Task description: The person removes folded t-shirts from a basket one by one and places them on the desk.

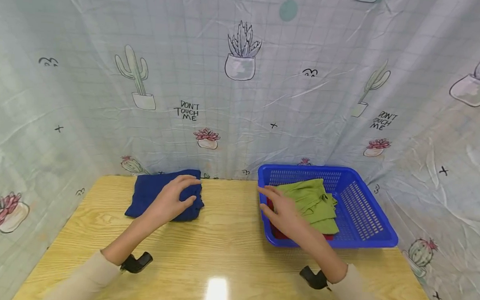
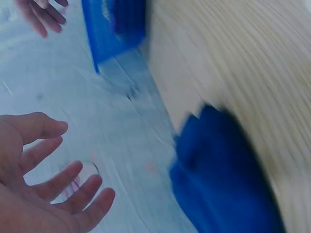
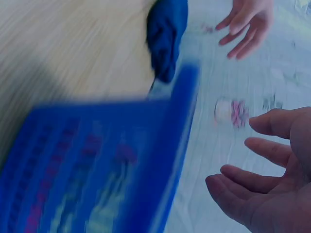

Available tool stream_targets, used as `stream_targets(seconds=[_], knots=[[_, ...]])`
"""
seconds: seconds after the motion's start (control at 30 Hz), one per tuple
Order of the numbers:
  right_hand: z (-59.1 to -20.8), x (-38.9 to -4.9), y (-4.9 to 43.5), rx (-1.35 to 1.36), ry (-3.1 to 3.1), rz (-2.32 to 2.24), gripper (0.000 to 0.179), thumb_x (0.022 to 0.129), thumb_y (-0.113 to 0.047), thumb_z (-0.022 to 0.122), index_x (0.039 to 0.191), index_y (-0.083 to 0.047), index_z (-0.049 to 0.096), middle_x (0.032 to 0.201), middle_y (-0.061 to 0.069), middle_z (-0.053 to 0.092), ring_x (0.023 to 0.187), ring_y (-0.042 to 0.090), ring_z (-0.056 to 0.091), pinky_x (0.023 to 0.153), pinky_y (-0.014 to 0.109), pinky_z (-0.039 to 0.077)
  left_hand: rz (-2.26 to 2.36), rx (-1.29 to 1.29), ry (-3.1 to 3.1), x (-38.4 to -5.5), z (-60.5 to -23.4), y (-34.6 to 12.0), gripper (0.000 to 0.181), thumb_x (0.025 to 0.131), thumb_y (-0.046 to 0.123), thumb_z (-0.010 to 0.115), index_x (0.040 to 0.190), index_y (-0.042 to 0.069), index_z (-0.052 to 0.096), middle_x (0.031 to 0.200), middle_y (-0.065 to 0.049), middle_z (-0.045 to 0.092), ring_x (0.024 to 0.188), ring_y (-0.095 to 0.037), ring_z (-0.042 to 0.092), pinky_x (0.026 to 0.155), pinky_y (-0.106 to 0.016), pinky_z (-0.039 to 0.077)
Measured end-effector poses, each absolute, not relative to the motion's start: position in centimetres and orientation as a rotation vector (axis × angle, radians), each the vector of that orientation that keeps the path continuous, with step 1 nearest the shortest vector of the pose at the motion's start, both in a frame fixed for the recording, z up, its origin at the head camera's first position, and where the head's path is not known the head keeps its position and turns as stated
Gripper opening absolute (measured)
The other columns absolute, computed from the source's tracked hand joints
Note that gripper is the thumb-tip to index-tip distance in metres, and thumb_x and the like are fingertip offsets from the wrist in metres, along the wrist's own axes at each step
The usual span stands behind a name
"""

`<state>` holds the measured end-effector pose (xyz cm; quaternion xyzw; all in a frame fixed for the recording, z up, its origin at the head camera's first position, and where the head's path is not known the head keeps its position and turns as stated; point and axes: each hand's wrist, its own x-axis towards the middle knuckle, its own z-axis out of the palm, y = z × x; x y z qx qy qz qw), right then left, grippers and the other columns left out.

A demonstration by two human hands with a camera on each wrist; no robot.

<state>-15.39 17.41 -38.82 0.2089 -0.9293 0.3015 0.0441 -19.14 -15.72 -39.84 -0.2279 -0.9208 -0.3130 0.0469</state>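
Note:
A folded dark blue cloth [image 1: 153, 189] lies on the left of the wooden table, its right end bunched. Above it my left hand [image 1: 175, 196] hovers with fingers spread and nothing held; the left wrist view shows the hand [image 2: 53, 179] apart from the cloth [image 2: 218, 179]. My right hand [image 1: 281, 211] is over the left rim of a blue plastic basket [image 1: 380, 225], fingers parted and empty. In the right wrist view that hand [image 3: 267, 170] stands clear of the basket wall [image 3: 165, 160]. Inside the basket a folded green cloth [image 1: 317, 205] lies on a red cloth [image 1: 329, 237].
The light wood table [image 1: 229, 220] ends at the back against a hanging curtain [image 1: 241, 106] printed with potted cacti. Black wrist mounts [image 1: 137, 263] are strapped at both forearms. A bright light reflection falls on the front of the table.

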Motion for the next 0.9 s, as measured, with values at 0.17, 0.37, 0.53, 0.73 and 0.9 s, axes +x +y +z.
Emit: stream_targets(seconds=[0.17,0.37,0.53,0.73,0.9], knots=[[-37.7,-15.1,21.5,0.588,-2.848,0.797,0.047,0.1,-0.01,0.065,0.145,-0.003,0.055,0.143,0.028,0.052,0.107,0.042,0.066,0.08,0.05,0.056,-1.049,-0.792,-2.781,-18.5,-39.1,-12.4,0.046,0.095,0.008,0.072,0.14,0.008,0.061,0.146,-0.017,0.051,0.134,-0.041,0.049,0.096,-0.056,0.05],[-36.0,-14.2,25.4,0.526,-2.885,0.73,0.046,0.1,-0.012,0.065,0.144,-0.004,0.057,0.141,0.023,0.058,0.096,0.034,0.069,0.078,0.047,0.054,-1.215,-0.853,-2.757,-18.2,-38.2,-8.8,0.045,0.097,0.009,0.07,0.141,0.013,0.061,0.145,-0.011,0.054,0.132,-0.033,0.052,0.098,-0.053,0.051],[-34.9,-13.7,27.9,0.465,-2.94,0.67,0.047,0.102,-0.016,0.064,0.147,-0.005,0.054,0.142,0.024,0.057,0.11,0.04,0.065,0.083,0.052,0.054,-1.356,-0.895,-2.726,-18.6,-37.4,-5.1,0.044,0.097,0.007,0.069,0.14,0.014,0.062,0.143,-0.01,0.055,0.126,-0.031,0.056,0.099,-0.051,0.051],[-34.1,-14.5,30.3,0.447,-2.968,0.619,0.047,0.103,-0.016,0.062,0.147,-0.003,0.053,0.141,0.025,0.057,0.09,0.029,0.067,0.074,0.046,0.052,-1.492,-0.912,-2.677,-19.5,-36.7,-0.3,0.042,0.098,0.01,0.068,0.14,0.015,0.062,0.14,-0.006,0.058,0.118,-0.027,0.06,0.092,-0.041,0.056],[-33.8,-16.2,31.9,0.449,-2.999,0.596,0.046,0.103,-0.018,0.062,0.145,-0.001,0.055,0.142,0.027,0.055,0.096,0.034,0.066,0.077,0.047,0.05,-1.581,-0.846,-2.69,-20.2,-36.1,3.1,0.042,0.1,0.014,0.066,0.142,0.016,0.061,0.143,-0.007,0.057,0.118,-0.028,0.063,0.084,-0.036,0.057]])
